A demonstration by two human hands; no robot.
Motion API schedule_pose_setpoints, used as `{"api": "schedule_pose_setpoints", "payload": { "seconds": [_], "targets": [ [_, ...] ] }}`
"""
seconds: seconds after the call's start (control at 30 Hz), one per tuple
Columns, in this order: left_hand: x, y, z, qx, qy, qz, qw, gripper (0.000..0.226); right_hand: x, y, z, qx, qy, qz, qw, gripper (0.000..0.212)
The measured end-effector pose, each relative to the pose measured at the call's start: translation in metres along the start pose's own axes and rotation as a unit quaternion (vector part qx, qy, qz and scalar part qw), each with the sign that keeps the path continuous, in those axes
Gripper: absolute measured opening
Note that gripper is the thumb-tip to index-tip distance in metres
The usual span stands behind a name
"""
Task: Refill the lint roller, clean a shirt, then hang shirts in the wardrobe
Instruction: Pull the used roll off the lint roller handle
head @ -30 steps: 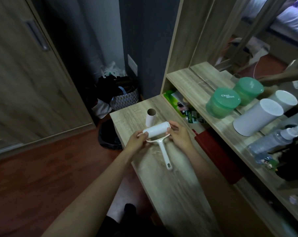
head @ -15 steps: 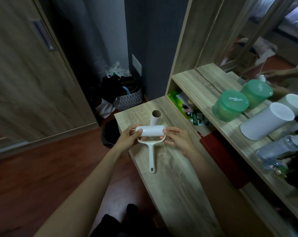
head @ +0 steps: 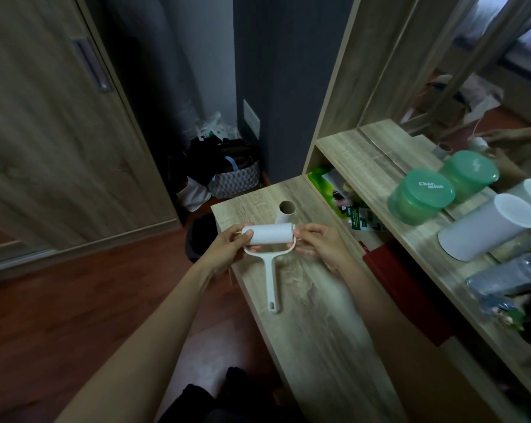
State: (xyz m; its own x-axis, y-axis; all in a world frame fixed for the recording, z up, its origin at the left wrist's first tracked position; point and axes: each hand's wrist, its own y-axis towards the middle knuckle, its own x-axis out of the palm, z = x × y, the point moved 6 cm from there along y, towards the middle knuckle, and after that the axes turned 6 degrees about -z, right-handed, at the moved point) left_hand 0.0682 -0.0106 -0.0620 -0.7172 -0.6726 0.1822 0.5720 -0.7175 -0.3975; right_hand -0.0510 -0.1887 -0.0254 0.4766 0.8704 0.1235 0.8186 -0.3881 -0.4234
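Lint roller (head: pixel 270 254) is held just above the dresser top (head: pixel 313 331), between both hands. Neither hand has to reach.

- The refill roll (head: pixel 268 235) lies crosswise, its long axis running hand to hand. It sits inside the fork.
- The handle (head: pixel 271 282) is square to that axis and points back toward the person. Its tip is low over the wood. I can't tell if it touches.
- The left hand (head: pixel 227 245) is clamped on the roll's left end, thumb on the end face and fingers curled under.
- The right hand (head: pixel 322 244) pinches the right end, where the fork arm meets the roll. I can't tell whether the fingertips are on the fork or the roll.
- An empty cardboard core (head: pixel 286 210) stands upright just beyond the roll, on the far side from both hands and nearer the right one. I can't tell whether there is a gap between them.

My read is that the refill is being seated. Any remaining push has to go along the roll axis, one hand toward the other. Off-axis force would likely pop an end out of the fork. The right hand looks better placed to press while the left braces. The roll's left end appears to stick out slightly past the fork, so it may not be fully home yet.
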Motion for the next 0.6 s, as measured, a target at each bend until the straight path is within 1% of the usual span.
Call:
{"api": "schedule_pose_setpoints", "payload": {
  "seconds": [0.07,0.17,0.27,0.37,0.47,0.57,0.6],
  "targets": [
    [0.000,-0.002,0.000,0.001,-0.006,-0.003,1.000,0.034,0.001,0.002,-0.002,0.006,-0.033,-0.005,0.999,0.018],
    [-0.001,-0.003,-0.003,0.001,-0.013,-0.005,1.000,0.033,0.004,0.002,-0.005,0.017,-0.082,-0.015,0.996,0.009],
    [0.001,-0.005,-0.004,0.006,-0.010,0.007,1.000,0.033,0.006,0.004,-0.007,0.022,-0.106,-0.021,0.994,0.002],
    [0.001,-0.002,-0.008,0.011,-0.010,0.037,0.999,0.034,0.004,0.006,-0.007,0.021,-0.098,-0.016,0.995,0.003],
    [0.002,0.002,-0.014,0.012,-0.021,0.054,0.998,0.028,0.002,0.011,-0.008,0.011,-0.078,-0.001,0.997,0.004],
    [0.004,0.004,-0.017,0.010,-0.044,0.073,0.996,0.035,-0.001,0.015,-0.006,0.003,-0.060,0.008,0.998,0.006],
    [0.004,0.004,-0.018,0.012,-0.051,0.078,0.996,0.038,-0.002,0.017,-0.004,0.001,-0.055,0.010,0.998,0.011]
  ]
}}
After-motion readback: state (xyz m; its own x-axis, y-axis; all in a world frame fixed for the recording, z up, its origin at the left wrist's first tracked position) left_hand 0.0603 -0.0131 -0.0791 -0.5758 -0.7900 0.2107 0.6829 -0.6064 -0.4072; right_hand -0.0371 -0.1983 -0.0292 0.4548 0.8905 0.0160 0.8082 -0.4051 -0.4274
